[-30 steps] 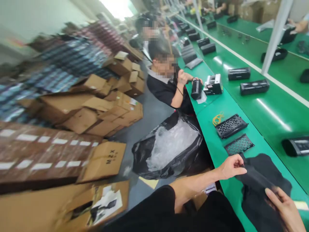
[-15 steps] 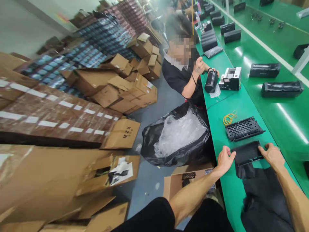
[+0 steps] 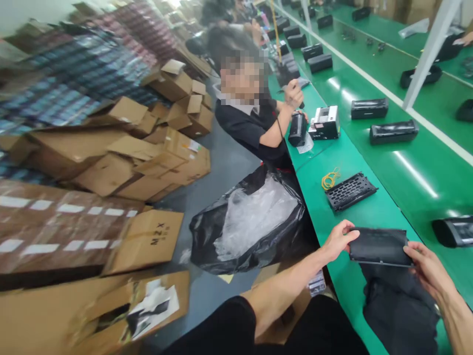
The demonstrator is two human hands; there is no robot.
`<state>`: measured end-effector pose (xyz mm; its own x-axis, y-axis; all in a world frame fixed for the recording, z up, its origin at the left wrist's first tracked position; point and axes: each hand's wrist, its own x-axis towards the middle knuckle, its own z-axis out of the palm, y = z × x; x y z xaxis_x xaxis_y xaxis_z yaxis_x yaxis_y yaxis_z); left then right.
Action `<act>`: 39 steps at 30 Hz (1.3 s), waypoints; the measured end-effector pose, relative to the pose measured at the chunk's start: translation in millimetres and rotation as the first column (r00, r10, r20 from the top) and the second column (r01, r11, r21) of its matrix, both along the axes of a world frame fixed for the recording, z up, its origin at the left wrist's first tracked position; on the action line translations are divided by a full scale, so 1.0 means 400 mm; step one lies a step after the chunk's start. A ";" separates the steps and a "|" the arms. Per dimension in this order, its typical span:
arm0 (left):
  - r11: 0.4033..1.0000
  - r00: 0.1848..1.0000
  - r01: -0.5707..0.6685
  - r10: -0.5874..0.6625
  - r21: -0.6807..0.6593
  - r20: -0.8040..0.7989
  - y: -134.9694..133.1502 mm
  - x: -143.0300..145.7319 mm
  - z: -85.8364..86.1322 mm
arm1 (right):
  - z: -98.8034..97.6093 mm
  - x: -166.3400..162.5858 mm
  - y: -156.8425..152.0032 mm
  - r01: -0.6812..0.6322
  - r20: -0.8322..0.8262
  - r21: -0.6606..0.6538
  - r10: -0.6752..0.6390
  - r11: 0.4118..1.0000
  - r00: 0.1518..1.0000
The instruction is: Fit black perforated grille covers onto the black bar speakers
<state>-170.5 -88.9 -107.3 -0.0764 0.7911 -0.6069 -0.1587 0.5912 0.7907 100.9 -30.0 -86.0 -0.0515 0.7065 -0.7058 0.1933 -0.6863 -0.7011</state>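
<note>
Between my two hands is a black rectangular panel [image 3: 380,245], its smooth dark face turned up toward me. My left hand [image 3: 340,239] pinches the panel's left end between thumb and fingers. At the opposite end, my right hand [image 3: 424,264] grips the right edge, thumb on top. Below the panel, a heap of black cloth [image 3: 401,315] lies on the green bench [image 3: 314,190]. Just beyond it sits a black slotted grille [image 3: 351,191], with a yellow cord bundle [image 3: 330,179] beside it.
A co-worker [image 3: 246,118] holds a black speaker [image 3: 297,129] near a white-and-black device [image 3: 325,122]. Black speakers [image 3: 393,132] stand on the green conveyor to the right. A black bag of clear plastic [image 3: 254,212] and cardboard boxes [image 3: 148,241] occupy the floor at left.
The panel has been raised and turned so its long edge faces me. My left hand has closed on its left end. The view has shifted, and the co-worker's raised hand has moved slightly.
</note>
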 end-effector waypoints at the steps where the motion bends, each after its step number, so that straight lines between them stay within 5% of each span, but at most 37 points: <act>1: 0.999 0.991 0.036 -0.036 0.003 0.131 -0.002 0.016 0.015 | 0.025 0.026 -0.047 0.050 -0.033 -0.006 -0.050 0.999 0.998; 8: 0.922 0.855 0.363 -0.388 0.138 0.343 0.006 0.147 0.093 | 0.122 0.141 -0.332 0.447 -0.117 -0.072 -0.453 0.892 0.884; 15: 0.845 0.736 0.508 -0.527 0.167 0.426 0.001 0.215 0.137 | 0.169 0.166 -0.465 0.624 -0.095 -0.068 -0.628 0.778 0.772; 24: 0.831 0.757 0.538 -0.551 0.143 0.351 -0.017 0.219 0.145 | 0.162 0.138 -0.516 0.702 -0.156 -0.030 -0.697 0.712 0.700; 33: 0.840 0.727 0.528 -0.523 0.124 0.444 -0.017 0.225 0.164 | 0.179 0.158 -0.516 0.709 -0.136 -0.044 -0.708 0.703 0.693; 39: 0.796 0.726 0.576 -0.602 0.185 0.333 -0.015 0.220 0.165 | 0.189 0.169 -0.522 0.634 -0.074 -0.047 -0.635 0.772 0.769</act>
<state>-82.5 -94.8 -41.5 0.6288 0.6412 -0.4399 -0.0728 0.6119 0.7876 168.4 -238.9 -10.3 0.3467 0.5861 -0.7323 -0.3472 -0.6451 -0.6807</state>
